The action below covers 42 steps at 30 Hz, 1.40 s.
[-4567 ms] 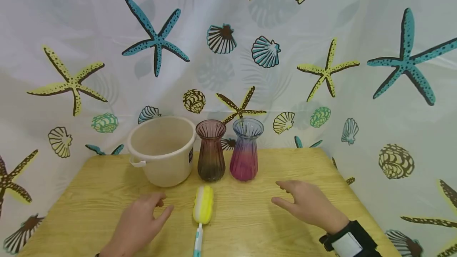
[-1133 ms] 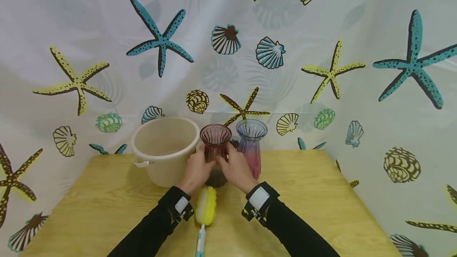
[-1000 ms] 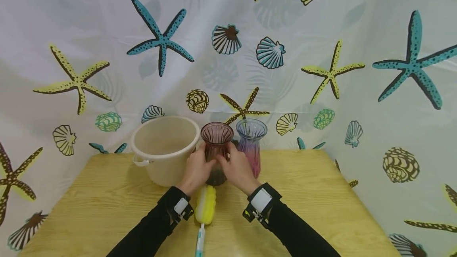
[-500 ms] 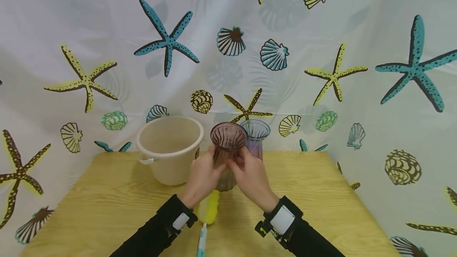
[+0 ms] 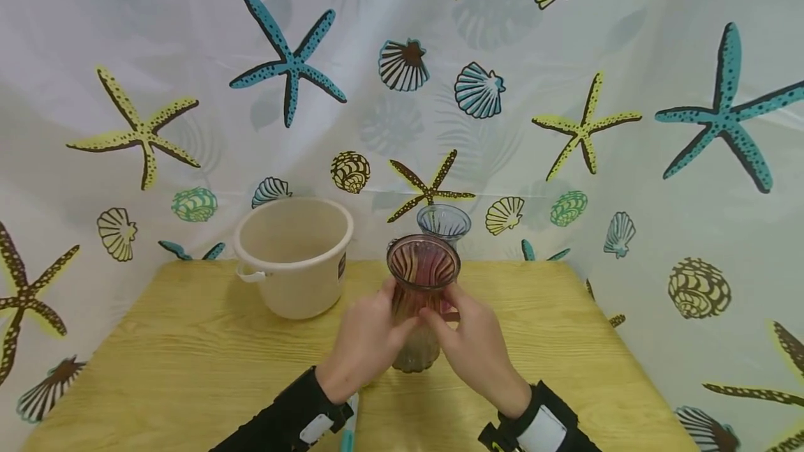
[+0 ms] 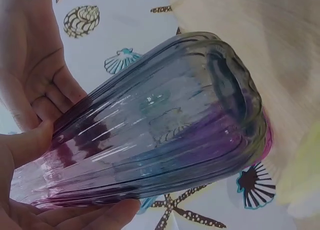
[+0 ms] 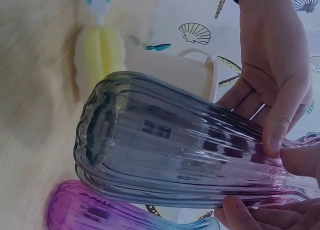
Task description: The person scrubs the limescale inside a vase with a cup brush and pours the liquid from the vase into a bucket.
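Soft light fills the head view; the dimmer wrist views show pale glare streaking the vase (image 6: 145, 132).

Plum-to-grey vase (image 7: 170, 150), cream bucket (image 5: 301, 290), white starfish-and-shell-print backdrop (image 5: 433, 124)

A wood-grain table (image 5: 534, 340) bears a bucket (image 5: 301, 290), pink-blue vase (image 7: 82, 207) and brush (image 7: 102, 50).

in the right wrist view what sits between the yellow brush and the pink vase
The held grey-purple vase: in the right wrist view its base comes between the yellow brush and the pink vase; tabletop shows left of the base.
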Motion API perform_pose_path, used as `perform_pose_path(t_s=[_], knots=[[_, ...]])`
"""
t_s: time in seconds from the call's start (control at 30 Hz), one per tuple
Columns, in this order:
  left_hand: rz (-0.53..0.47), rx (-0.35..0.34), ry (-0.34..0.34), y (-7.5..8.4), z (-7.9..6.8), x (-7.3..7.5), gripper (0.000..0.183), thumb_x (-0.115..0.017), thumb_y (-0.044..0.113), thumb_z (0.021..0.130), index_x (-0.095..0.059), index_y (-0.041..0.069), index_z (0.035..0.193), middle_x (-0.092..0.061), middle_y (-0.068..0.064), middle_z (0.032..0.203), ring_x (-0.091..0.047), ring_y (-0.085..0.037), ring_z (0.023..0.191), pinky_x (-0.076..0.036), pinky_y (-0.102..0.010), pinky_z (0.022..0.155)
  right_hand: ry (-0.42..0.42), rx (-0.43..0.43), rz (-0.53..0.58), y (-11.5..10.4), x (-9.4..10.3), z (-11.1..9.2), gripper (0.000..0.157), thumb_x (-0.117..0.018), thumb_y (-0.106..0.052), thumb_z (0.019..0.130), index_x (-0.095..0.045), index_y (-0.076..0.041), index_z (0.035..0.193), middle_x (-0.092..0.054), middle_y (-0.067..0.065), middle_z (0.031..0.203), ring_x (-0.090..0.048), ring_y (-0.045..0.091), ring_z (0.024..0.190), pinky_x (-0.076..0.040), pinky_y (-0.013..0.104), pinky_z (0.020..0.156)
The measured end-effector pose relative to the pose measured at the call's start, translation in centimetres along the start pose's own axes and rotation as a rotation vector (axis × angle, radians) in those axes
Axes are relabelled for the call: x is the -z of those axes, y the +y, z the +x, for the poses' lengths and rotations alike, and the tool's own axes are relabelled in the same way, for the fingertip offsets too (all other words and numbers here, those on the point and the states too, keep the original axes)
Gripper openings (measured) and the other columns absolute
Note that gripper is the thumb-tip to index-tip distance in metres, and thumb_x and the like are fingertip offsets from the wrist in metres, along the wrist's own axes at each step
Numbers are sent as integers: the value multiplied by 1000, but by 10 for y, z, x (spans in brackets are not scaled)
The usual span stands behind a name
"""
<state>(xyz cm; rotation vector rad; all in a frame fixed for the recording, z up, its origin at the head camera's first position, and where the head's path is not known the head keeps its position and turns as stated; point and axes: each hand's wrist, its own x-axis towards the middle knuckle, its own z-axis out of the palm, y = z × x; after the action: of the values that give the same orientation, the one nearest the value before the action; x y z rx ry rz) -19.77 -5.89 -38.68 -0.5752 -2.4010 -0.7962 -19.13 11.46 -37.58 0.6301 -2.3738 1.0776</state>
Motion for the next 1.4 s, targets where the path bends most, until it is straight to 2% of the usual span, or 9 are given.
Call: perform_pose_path(t_s=[0.2,0.4,0.5,0.77,1.03,1.23,1.4], knots=[[-48,20,-73,5,-19,-5,59,-75,37,81,-50,8,125,-70,-10,91,-64,-23,74,-54,-40,57,-48,-43,39,4,-1,-22,35,-70,-20,87,-60,-15,121,-67,-2,108,-59,4,94,-56,23,65],[-80,51,-183,7,-35,-13,58,-73,38,82,-50,5,124,-69,-10,93,-64,-18,78,-54,-37,60,-95,-157,67,9,-5,-44,35,-70,-19,88,-60,-18,122,-66,-6,109,-58,0,94,-55,22,66],[-101,75,-219,7,-40,-15,61,-72,40,83,-49,4,127,-69,-11,93,-63,-16,78,-54,-34,60,-113,-181,71,12,-6,-50,36,-69,-21,89,-60,-18,123,-66,-6,110,-58,1,96,-55,23,67],[-136,98,-247,5,-46,-19,63,-72,45,81,-49,5,124,-69,-10,87,-63,-13,69,-51,-28,52,-129,-190,84,16,-8,-58,38,-69,-22,89,-59,-18,125,-65,-7,111,-59,3,93,-55,22,67],[-159,105,-256,3,-48,-20,61,-73,47,79,-50,6,117,-66,-7,84,-61,-9,67,-49,-24,50,-124,-138,93,20,-9,-62,40,-68,-25,89,-57,-17,127,-64,-3,116,-58,6,98,-55,22,68],[-155,99,-262,3,-48,-20,63,-76,47,76,-50,6,116,-68,-8,88,-62,-9,71,-52,-23,53,-132,-97,71,30,-6,-63,46,-69,-34,87,-54,-18,128,-62,-5,116,-55,6,102,-56,35,72],[-159,98,-266,1,-45,-18,66,-76,48,76,-48,7,119,-68,-7,91,-62,-8,73,-53,-23,54,-172,-90,71,33,-2,-54,52,-67,-40,87,-48,-20,131,-58,-7,122,-51,6,107,-53,44,78]])
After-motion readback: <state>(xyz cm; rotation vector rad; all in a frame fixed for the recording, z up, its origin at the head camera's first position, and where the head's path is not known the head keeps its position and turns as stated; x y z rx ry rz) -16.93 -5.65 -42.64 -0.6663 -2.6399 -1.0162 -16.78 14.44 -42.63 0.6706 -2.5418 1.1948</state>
